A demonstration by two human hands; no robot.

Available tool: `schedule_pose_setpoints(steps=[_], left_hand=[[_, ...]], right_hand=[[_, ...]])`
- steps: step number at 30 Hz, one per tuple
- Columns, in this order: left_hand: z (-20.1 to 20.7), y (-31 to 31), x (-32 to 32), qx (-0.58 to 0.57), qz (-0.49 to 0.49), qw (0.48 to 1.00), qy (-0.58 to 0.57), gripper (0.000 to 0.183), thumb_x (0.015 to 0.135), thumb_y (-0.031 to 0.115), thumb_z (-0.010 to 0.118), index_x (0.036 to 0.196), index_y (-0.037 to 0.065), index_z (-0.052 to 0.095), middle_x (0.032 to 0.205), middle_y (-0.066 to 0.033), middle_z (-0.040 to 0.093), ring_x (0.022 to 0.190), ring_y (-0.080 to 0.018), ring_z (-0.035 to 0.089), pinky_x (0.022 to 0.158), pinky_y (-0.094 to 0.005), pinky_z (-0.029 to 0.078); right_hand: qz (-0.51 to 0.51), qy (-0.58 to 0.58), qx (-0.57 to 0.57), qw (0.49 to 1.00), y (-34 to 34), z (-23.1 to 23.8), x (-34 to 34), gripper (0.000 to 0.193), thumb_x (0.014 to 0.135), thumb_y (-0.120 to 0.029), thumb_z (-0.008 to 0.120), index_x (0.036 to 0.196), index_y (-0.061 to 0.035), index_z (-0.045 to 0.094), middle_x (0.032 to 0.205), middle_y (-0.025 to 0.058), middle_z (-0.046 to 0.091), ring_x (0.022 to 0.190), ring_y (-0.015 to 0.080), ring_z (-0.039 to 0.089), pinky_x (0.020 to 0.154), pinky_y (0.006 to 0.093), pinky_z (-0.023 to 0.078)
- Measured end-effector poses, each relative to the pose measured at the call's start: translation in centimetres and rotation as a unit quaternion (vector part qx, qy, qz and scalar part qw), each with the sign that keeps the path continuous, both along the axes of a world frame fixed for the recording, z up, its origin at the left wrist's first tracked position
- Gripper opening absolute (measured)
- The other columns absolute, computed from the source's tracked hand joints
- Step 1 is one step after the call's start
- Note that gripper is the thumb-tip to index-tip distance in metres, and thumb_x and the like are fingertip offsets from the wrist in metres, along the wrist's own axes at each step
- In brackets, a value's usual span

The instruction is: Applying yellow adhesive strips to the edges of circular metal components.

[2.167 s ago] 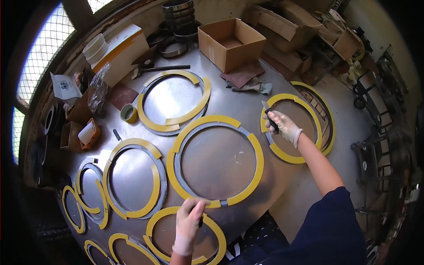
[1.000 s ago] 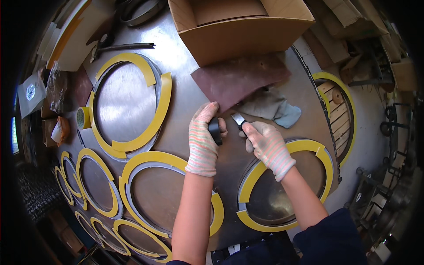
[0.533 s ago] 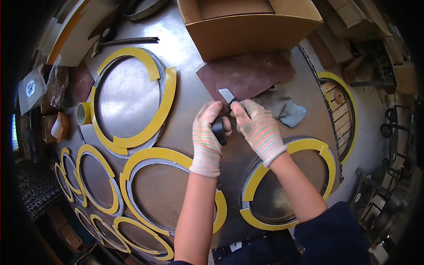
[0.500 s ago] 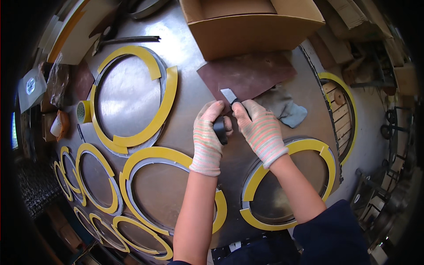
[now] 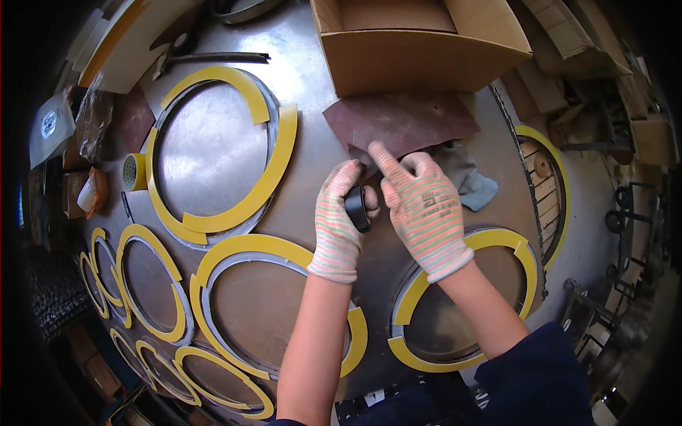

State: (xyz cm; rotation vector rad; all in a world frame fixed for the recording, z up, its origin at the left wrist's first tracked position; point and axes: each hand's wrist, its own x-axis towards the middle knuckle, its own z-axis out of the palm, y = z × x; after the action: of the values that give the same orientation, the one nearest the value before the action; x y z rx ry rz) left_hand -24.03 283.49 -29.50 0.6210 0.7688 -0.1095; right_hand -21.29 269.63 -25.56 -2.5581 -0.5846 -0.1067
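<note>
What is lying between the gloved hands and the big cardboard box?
In the head view, a dark reddish-brown sheet, like sandpaper, lies flat on the metal table between the cardboard box and the two gloved hands, left hand, right hand. Its near edge reaches the fingertips.

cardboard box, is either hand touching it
No, both the left hand and the right hand are below the cardboard box, on a small black object.

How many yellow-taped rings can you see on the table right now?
7, perhaps more out of view: top left, centre under the left forearm, under the right forearm, far right edge, left, far left, bottom.
</note>
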Motion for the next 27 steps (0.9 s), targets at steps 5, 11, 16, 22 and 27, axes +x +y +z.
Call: schedule_pose_setpoints(steps=[5,11,16,22,27], left_hand=[[-0.7,-0.7,0.3,-0.109,0.002,0.993,-0.035,0.019,0.096,0.023,0.062,0.094,0.004,0.063,0.077,-0.0064,0.065,0.057,-0.0162,0.060,0.052,-0.0285,0.048],[0.0,-1.0,0.5,-0.081,0.021,0.996,-0.013,0.015,0.094,0.019,0.064,0.092,0.005,0.062,0.073,-0.0061,0.062,0.056,-0.0161,0.059,0.049,-0.0294,0.045],[-0.2,-0.4,0.2,-0.068,0.020,0.997,-0.031,0.015,0.093,0.020,0.066,0.092,0.006,0.061,0.071,-0.0054,0.059,0.054,-0.0157,0.056,0.048,-0.0296,0.042],[0.3,-1.0,0.7,-0.046,0.034,0.998,-0.028,0.010,0.094,0.019,0.065,0.090,0.010,0.060,0.069,-0.0062,0.060,0.053,-0.0181,0.055,0.050,-0.0320,0.041],[-0.2,-1.5,0.8,-0.070,0.023,0.997,-0.018,0.009,0.094,0.018,0.065,0.090,0.011,0.061,0.064,-0.0072,0.060,0.051,-0.0188,0.054,0.049,-0.0320,0.041]], right_hand=[[-0.011,0.002,0.061,0.998,-1.0,-1.0,-0.4,0.036,0.092,-0.022,0.063,0.128,-0.0184,0.067,0.095,0.0105,0.059,0.086,0.0298,0.062,0.074,0.0421,0.053],[-0.016,0.019,0.066,0.998,-1.7,-0.9,-0.9,0.035,0.089,-0.019,0.067,0.124,-0.0172,0.069,0.096,0.0111,0.059,0.087,0.0296,0.061,0.075,0.0419,0.052],[-0.024,0.013,0.010,1.000,-3.0,-0.3,-2.3,0.037,0.086,-0.011,0.070,0.124,-0.0148,0.072,0.095,0.0105,0.060,0.082,0.0270,0.062,0.074,0.0393,0.051],[-0.008,-0.050,0.069,0.996,-3.9,2.9,-1.2,0.038,0.085,-0.011,0.071,0.123,-0.0158,0.070,0.094,0.0102,0.059,0.081,0.0271,0.060,0.073,0.0382,0.050],[-0.013,-0.012,0.023,1.000,-1.8,-0.5,0.4,0.033,0.087,-0.010,0.069,0.119,-0.0156,0.071,0.095,0.0102,0.061,0.084,0.0291,0.062,0.076,0.0404,0.050]])
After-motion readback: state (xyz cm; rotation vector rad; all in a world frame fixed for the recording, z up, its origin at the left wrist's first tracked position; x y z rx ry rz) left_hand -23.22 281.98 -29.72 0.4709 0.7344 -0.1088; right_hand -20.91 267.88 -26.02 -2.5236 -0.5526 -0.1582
